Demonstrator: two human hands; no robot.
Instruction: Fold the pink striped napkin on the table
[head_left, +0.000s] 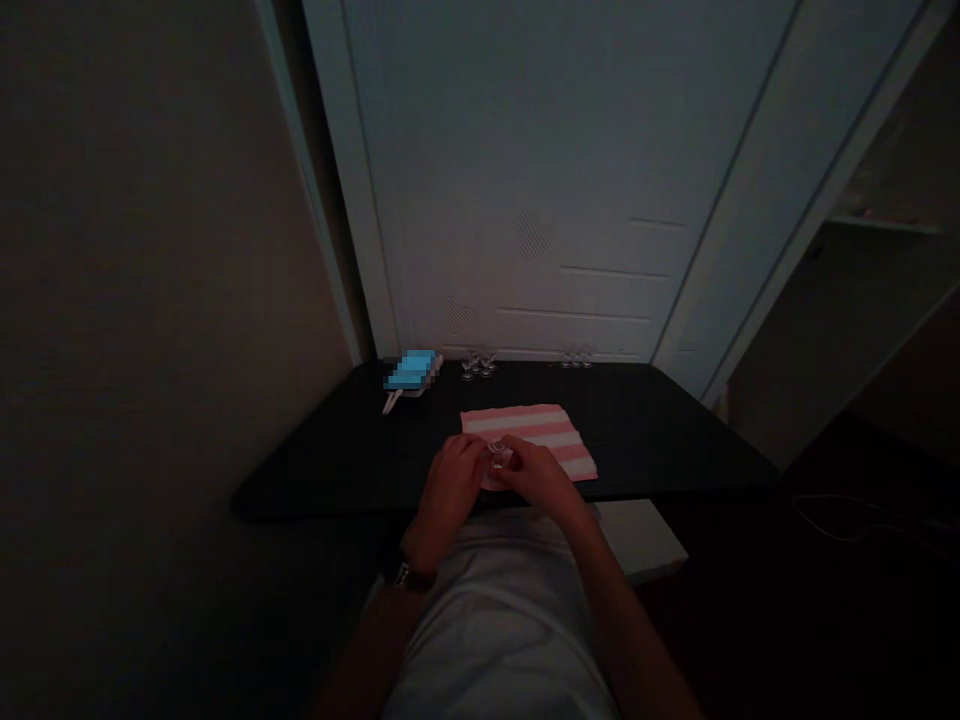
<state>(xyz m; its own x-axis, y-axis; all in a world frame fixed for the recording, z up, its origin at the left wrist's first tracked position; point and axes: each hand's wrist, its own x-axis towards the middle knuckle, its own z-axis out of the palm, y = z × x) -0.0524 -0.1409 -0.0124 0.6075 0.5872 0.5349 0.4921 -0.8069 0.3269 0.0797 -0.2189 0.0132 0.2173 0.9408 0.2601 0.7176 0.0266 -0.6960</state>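
Observation:
A small clear, glass-like piece point(496, 458) sits between my two hands, over the near left part of a pink-and-white striped cloth point(551, 430). My right hand point(538, 478) pinches the piece from the right with thumb and forefinger. From the left, my left hand point(454, 470) closes its fingertips against the same spot, with pink cloth beside them. Whether those fingers grip the cloth, the piece or both is hidden. The cloth lies flat on a dark table point(337, 450) near its front edge.
Several similar clear pieces point(478, 364) stand in a cluster at the table's back edge, and another clear group point(577, 357) is farther right. A device with a blurred blue screen point(412, 370) rests at the back left. A white panel point(525, 150) rises behind the table.

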